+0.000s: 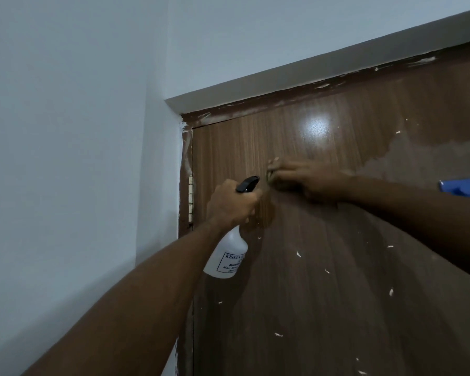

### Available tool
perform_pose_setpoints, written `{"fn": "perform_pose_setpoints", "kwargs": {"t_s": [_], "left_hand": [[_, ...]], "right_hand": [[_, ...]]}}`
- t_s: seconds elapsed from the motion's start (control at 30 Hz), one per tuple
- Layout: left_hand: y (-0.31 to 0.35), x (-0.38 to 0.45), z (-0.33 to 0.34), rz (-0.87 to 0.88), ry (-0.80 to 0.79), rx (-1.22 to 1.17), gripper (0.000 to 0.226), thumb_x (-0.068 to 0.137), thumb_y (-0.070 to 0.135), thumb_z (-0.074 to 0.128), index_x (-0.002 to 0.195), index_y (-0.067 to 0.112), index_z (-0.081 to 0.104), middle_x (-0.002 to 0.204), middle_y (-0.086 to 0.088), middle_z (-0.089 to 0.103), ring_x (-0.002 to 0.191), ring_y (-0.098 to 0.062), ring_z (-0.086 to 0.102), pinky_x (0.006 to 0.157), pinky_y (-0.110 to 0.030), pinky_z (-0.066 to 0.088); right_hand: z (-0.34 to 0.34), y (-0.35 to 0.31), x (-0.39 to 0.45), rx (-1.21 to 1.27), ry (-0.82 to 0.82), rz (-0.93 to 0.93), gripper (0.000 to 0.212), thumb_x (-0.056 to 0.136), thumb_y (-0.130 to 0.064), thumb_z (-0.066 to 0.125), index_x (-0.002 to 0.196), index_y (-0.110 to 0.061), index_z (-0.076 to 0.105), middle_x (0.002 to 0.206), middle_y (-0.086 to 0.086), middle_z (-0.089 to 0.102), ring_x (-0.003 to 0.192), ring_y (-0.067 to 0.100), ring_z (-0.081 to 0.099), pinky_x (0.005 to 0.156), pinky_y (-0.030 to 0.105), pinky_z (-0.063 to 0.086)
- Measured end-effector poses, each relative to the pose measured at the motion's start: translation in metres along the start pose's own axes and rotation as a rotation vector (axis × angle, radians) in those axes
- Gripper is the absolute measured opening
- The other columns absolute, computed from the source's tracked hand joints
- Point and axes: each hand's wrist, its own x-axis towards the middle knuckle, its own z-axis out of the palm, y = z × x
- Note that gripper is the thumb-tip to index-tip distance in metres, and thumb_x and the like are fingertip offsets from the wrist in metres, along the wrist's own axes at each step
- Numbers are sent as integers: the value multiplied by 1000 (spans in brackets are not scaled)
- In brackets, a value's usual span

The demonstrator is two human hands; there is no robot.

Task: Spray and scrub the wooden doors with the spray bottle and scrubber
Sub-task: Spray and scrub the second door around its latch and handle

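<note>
A brown wooden door [323, 280] with white paint flecks fills the right half of the view. My left hand [232, 203] grips the neck of a white spray bottle [227, 256] with a black nozzle, held close to the door near its hinge side. My right hand [310, 180] presses a scrubber [272, 177] against the upper part of the door; the hand covers most of the scrubber and the hand is blurred.
A metal hinge [191, 199] sits on the door's left edge beside the pale wall [79, 158]. The door frame's top [296, 96] carries white paint smears. A blue object [464, 187] sticks in from the right edge. A duller patch [429, 156] marks the door's upper right.
</note>
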Motion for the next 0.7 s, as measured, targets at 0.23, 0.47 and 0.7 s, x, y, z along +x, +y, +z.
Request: {"fn": "perform_pose_setpoints", "kwargs": {"t_s": [0.23,0.47,0.7], "left_hand": [[8,-2,17,-1,11,-10,43,98,49,68,82,10,74,67,-7,75,51,-18,69,59,-43,62],[16,-2,32,-45,1,-41,31,101,32,71,80,10,74,66,-6,74,50,-15,67,52,-30,55],[31,6,43,-10,-7,-68,33,101,34,71,81,8,75,67,-10,74,49,-13,67,49,-28,54]], "right_hand": [[23,-51,-33,159,-63,-149,50,93,-21,44,140,-26,62,159,-5,43,147,17,38,110,40,45],[-21,18,-16,133,128,244,76,75,3,68,138,-38,57,157,-9,45,145,20,42,105,51,51],[-15,-42,-47,169,-230,-42,56,78,-9,67,128,-34,70,140,-9,62,119,15,61,78,20,48]]}}
